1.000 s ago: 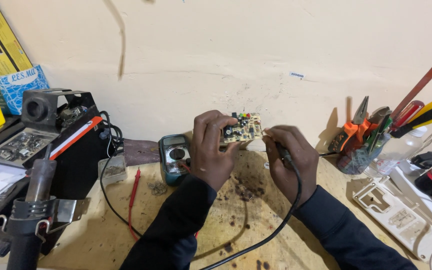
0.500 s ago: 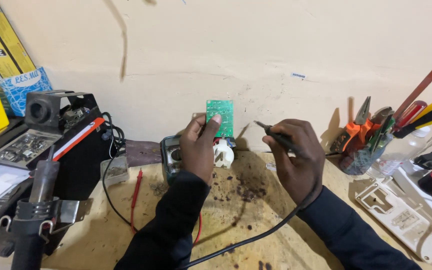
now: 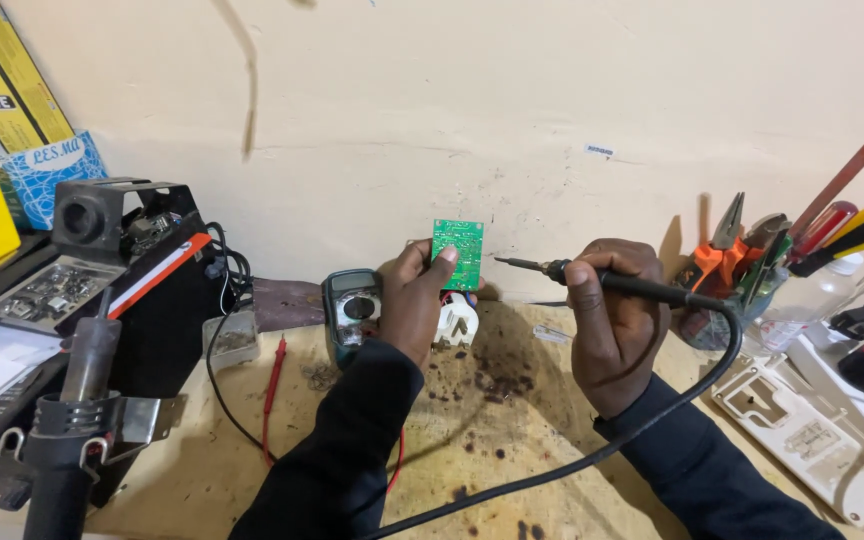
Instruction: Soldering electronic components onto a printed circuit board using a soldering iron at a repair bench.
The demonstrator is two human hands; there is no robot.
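The left hand (image 3: 414, 300) is up off the bench, thumb and fingers pinching a small green rectangular circuit board (image 3: 458, 253) by its lower left edge, solder side facing the camera, standing upright just above centre of view. Below the board, at its six o'clock, a white plastic plug body (image 3: 455, 320) hangs against the palm. Over at the board's three o'clock, the right hand (image 3: 614, 320) wraps all its fingers closed around the black handle of a soldering iron (image 3: 592, 279); the metal tip points toward nine o'clock, near the board's right edge but apart from it. The iron's black cable (image 3: 592, 455) sweeps down toward six o'clock across the stained wooden bench (image 3: 492, 420). Behind the left hand, at its nine o'clock, lies a dark green multimeter (image 3: 350, 310), a red probe (image 3: 272, 385) lying further out. At three o'clock of the view, a holder of pliers and screwdrivers (image 3: 752, 260) stands by the wall.
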